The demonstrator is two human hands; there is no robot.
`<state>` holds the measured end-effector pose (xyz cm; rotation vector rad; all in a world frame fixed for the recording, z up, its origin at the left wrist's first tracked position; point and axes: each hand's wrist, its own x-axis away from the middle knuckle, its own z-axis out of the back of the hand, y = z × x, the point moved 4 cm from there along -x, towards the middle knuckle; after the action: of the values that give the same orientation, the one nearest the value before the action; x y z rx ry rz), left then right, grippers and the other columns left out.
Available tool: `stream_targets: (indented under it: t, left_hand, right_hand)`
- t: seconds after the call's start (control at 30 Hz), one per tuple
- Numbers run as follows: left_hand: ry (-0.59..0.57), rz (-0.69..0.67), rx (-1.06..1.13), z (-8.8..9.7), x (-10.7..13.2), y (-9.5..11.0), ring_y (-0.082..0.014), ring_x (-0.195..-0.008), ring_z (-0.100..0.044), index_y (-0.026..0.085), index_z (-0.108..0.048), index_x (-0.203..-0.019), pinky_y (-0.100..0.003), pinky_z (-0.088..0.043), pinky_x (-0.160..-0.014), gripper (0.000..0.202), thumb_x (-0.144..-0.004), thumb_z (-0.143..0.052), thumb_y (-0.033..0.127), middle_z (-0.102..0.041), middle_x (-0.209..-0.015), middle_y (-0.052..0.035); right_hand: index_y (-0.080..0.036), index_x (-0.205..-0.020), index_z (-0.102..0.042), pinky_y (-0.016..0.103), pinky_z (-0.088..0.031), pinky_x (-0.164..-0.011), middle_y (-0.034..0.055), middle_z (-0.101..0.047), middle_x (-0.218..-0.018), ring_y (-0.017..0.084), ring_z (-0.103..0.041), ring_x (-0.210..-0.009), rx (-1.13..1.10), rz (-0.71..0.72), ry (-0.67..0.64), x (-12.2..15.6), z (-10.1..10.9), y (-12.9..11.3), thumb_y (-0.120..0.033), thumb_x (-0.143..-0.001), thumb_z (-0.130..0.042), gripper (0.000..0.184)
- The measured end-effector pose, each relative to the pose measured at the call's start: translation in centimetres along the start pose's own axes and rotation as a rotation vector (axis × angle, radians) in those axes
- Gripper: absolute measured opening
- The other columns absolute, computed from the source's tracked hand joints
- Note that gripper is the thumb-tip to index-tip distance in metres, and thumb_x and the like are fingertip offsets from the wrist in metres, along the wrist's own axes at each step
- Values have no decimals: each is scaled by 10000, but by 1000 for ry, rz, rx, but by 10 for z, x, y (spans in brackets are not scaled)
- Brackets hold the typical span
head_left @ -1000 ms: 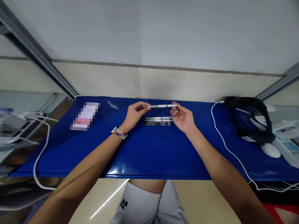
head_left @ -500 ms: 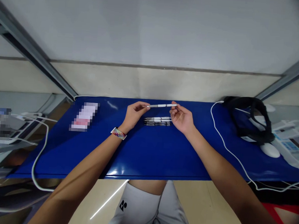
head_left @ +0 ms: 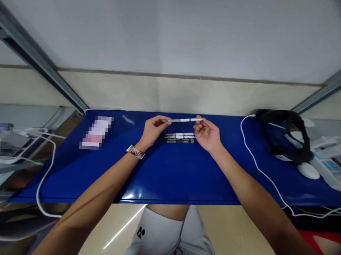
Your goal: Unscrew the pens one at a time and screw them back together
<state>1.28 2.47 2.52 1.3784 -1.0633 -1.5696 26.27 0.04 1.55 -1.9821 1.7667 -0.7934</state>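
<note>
A slim white and grey pen (head_left: 184, 120) is held level between both hands above the blue table. My left hand (head_left: 153, 131) pinches its grey end between thumb and fingers; a colourful woven band circles that wrist. At the white end, the fingertips of my right hand (head_left: 208, 134) are closed on the pen, palm turned partly up. Just below it, several pens (head_left: 180, 137), white and dark, lie side by side on the table. Their right ends reach close to my right hand.
The blue tabletop (head_left: 179, 174) meets a pale wall behind. A pixelated phone-like object (head_left: 97, 132) lies at left. A black headset with straps (head_left: 285, 136) and a white rounded device (head_left: 308, 171) sit at right. A white cable (head_left: 255, 163) runs toward the front edge.
</note>
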Motion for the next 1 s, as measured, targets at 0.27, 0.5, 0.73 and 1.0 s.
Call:
stream_targets:
  t: [0.27,0.5,0.73,1.0]
  left_hand:
    - [-10,0,0,-1,0,0,-202,-878,-733,210,-842,-1031,-353,-587,-864,289,-859,-889,437,-820,-957,-60]
    - [-10,-5,1,-1,0,1,-203,-877,-731,216,-842,-1032,-357,-584,-862,288,-859,-889,441,-819,-956,-59]
    - [-20,-5,-7,-3,1,2,-206,-869,-729,216,-842,-1029,-355,-585,-848,292,-864,-882,454,-814,-943,-59]
    - [-12,-4,-4,-3,1,2,-209,-874,-731,210,-844,-1016,-354,-586,-853,290,-851,-892,445,-819,-947,-61]
  right_hand:
    - [-166,-1072,-760,219,-640,-663,35,-738,-822,116,-644,-673,-45,-18,2,4,-2,-1,-267,-925,-694,190]
    - [-169,-1038,-760,177,-619,-646,12,-722,-782,91,-626,-636,-46,-11,6,3,-1,0,-173,-874,-732,167]
    - [-181,-1076,-759,205,-660,-678,21,-754,-815,105,-658,-658,-87,-12,-3,3,-1,0,-245,-917,-714,177]
    - [-189,-1084,-751,200,-645,-651,9,-732,-799,105,-649,-649,-57,-7,-14,2,0,0,-212,-900,-738,186]
